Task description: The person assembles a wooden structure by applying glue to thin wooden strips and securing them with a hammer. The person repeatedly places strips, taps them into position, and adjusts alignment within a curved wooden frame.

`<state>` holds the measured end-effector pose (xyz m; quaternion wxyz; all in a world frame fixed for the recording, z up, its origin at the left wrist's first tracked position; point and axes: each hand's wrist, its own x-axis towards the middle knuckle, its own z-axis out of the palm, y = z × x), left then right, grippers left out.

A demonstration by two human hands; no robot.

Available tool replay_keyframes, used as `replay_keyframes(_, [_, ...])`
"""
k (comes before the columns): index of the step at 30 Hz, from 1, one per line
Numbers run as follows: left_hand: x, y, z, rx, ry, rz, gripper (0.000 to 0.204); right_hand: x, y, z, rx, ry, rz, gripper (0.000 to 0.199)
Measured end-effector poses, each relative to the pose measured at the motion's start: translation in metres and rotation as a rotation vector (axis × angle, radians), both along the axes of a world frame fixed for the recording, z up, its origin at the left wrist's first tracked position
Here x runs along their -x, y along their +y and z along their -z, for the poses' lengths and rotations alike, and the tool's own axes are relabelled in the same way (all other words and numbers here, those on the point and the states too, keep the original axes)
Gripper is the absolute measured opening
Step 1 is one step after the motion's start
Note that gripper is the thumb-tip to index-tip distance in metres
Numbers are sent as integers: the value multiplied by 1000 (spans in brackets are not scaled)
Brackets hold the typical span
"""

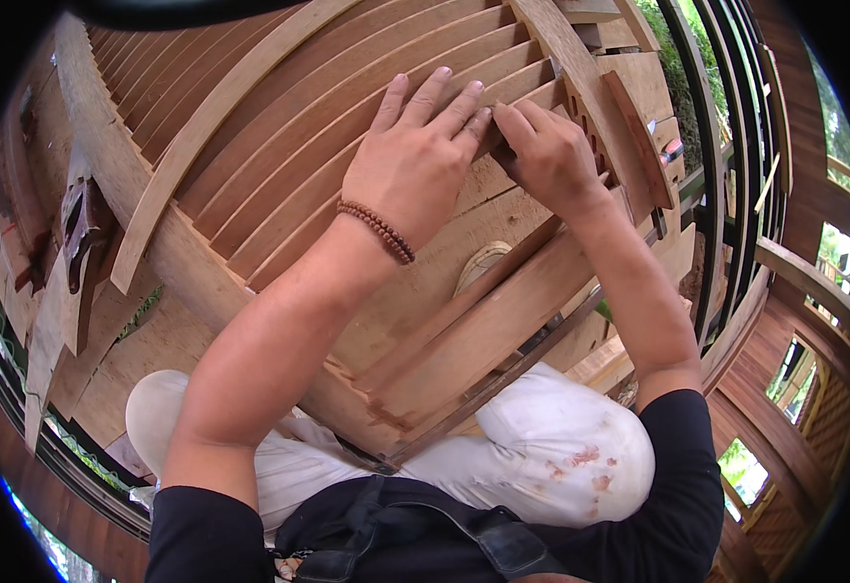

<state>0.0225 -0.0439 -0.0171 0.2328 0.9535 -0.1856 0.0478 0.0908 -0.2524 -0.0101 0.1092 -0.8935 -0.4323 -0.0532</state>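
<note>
Resting flat near the top centre of the frame, the left hand [415, 160] lies palm down on a large louvred panel of pale brown wooden slats [279, 146], its fingers spread and straight, holding nothing. A string of small dark brown beads [376, 231] circles its wrist. Just to the right, the right hand [546, 155] touches the left one at the fingertips; its fingers are curled narrowly and pressed down onto the end of one thin wooden slat [517, 87], where that slat meets the slotted side rail of reddish-brown wood [580, 107]. Whether it pinches the slat or only pushes on it cannot be told. The panel fills the upper left and centre of the frame and leans across the person's knees in white trousers [551, 447] at the bottom. A curved strip of light wood [201, 136] crosses the slats at the left.
</note>
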Motion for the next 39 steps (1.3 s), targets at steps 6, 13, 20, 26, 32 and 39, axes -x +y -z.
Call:
replay_keyframes(6, [-13,0,-3,6,-45,27,49,-30,2,-7,1,47,-131,28])
replay_keyframes(13, [-23,3,0,53,2,27,71,-30,7,0,-68,33,-27,22])
replay_keyframes(20, [-11,3,-7,25,54,93,76,-9,3,1,-114,55,31,25])
replay_keyframes(26, [-34,6,-36,88,194,114,58,11,10,-14,-303,292,365,40])
replay_keyframes(32, [-193,-27,-32,173,92,92,45,29,76,-14,-818,593,1288,60])
replay_keyframes(39, [-251,-68,24,-123,13,215,41,36,121,-12,-1001,673,1526,61])
